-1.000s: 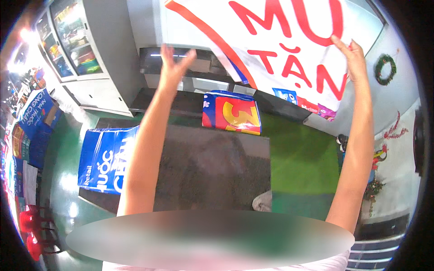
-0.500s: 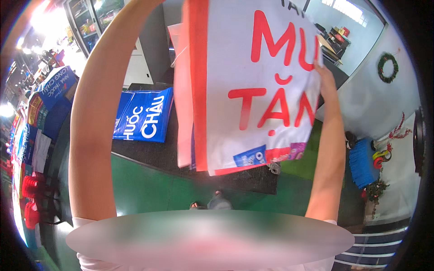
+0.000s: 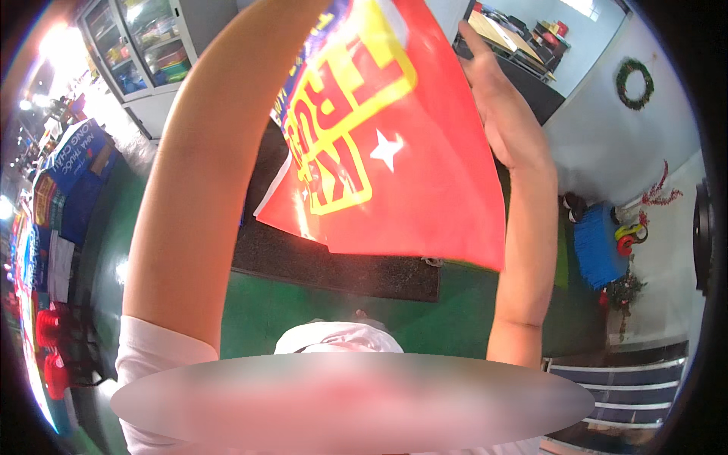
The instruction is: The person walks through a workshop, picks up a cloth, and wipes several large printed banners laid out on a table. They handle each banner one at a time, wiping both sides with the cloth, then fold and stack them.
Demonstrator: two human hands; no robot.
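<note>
A red printed banner (image 3: 447, 174) hangs in front of me, with yellow lettering, a white star and a dark blue patch near its top. Its lower edge slants above a dark speckled surface (image 3: 341, 274). My right hand (image 3: 497, 114) is at the banner's right edge, fingers stretched upward and apart, touching or almost touching it. My left forearm (image 3: 197, 167) runs up past the banner's left side, and the left hand lies beyond the top edge of the view. Whatever that hand holds is hidden.
A glass-door cabinet (image 3: 144, 45) stands at the far left, with blue printed boxes (image 3: 87, 163) nearer. Red objects (image 3: 54, 334) stand at the left. On the right are a wreath (image 3: 635, 83) on the wall, a blue bristly item (image 3: 600, 246) and a striped rack (image 3: 618, 387).
The banner has turned from a white face with red lettering to a red one. My right hand has shifted left with its fingers extended. The blue printed sheet is now almost wholly hidden.
</note>
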